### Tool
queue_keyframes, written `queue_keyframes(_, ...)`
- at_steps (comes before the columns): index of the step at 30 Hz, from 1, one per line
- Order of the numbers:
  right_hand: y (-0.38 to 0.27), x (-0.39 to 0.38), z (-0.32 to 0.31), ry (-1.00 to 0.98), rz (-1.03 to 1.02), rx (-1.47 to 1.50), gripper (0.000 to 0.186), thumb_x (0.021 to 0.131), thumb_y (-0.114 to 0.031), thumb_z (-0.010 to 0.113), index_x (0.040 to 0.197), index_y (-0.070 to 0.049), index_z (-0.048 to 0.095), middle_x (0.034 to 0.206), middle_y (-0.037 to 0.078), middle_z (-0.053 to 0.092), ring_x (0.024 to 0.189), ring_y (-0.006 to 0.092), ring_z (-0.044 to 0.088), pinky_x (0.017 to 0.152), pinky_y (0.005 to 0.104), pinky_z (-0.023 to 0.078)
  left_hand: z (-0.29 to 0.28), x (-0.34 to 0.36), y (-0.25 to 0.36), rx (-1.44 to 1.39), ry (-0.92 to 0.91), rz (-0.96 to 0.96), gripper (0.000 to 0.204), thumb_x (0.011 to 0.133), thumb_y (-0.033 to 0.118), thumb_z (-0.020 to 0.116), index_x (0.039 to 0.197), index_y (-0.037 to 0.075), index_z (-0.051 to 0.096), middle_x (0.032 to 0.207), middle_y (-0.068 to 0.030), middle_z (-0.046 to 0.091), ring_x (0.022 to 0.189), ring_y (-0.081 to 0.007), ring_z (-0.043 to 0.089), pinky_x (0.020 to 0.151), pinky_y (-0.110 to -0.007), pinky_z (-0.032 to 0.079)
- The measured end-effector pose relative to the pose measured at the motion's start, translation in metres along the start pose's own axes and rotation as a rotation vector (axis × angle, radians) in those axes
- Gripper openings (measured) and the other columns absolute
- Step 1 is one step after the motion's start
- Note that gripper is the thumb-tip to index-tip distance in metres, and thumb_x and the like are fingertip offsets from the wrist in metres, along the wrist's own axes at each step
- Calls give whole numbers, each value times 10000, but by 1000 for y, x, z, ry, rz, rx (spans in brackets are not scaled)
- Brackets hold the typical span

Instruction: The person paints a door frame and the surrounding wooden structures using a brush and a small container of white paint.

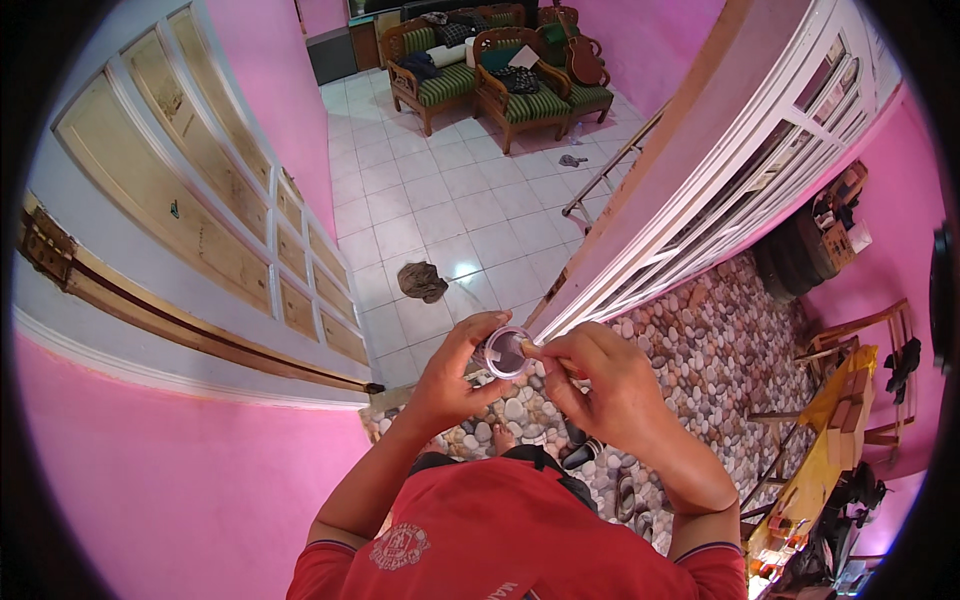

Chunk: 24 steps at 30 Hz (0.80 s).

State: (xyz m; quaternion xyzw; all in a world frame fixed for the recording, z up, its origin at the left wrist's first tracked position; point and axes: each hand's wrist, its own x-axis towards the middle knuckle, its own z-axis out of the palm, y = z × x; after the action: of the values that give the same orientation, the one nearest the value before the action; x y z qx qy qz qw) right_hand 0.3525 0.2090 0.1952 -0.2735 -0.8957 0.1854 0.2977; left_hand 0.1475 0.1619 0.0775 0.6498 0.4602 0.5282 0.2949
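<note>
In the middle of the view, my left hand (452, 380) is closed round a small clear cup (505, 350), its open top facing up, with something greyish inside that I cannot make out clearly. My right hand (603, 390) pinches a slim light-brown stick (532, 350), perhaps a handle, whose end reaches into the cup at its right side. Both hands are held out above the doorway threshold, in front of my red shirt (490, 530).
An open panelled door (170, 190) stands left, a white-framed window (810, 130) right. Beyond, a tiled floor (395, 190) holds a crumpled cloth (422, 282) and striped wooden sofas (515, 115). Sandals (582, 455) lie on pebble-patterned flooring; a yellow-covered table (800, 485) is at right.
</note>
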Motion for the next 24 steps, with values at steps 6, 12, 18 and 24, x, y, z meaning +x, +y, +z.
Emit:
queue_keyframes(6, 8, 3, -4, -11, 104, 156, 135, 850, -27, 710, 972, -11, 653, 797, 105, 622, 653, 213, 649, 582, 315, 520, 2, 2, -6, 20, 28, 4, 675, 776, 67, 822, 1377, 43, 514, 1391, -132, 565, 1285, -244, 561, 1060, -368, 455)
queue_keyframes(12, 31, -17, -5, 208, 417, 548, 105, 950, -73, 653, 993, 22, 653, 777, 37, 655, 655, 75, 591, 582, 251, 484, 3, 9, 4, 23, 58, -66, 701, 766, 80, 847, 1377, 32, 508, 1356, -117, 593, 1243, -225, 585, 1045, -353, 456)
queue_keyframes(18, 61, -26, 0, 382, 635, 928, 121, 965, -101, 612, 984, 11, 652, 755, 73, 652, 593, 106, 560, 555, 244, 447, 10, 14, 9, 12, 118, -114, 677, 788, 98, 845, 1370, 22, 509, 1319, -111, 616, 1235, -204, 583, 1044, -352, 455)
queue_keyframes(24, 82, -38, 9, 459, 821, 1432, 154, 969, -148, 561, 987, -3, 610, 751, 59, 607, 629, 136, 543, 548, 258, 423, 23, 17, 20, 42, 160, -87, 670, 794, 116, 848, 1365, 13, 512, 1299, -117, 627, 1228, -200, 587, 1044, -353, 455)
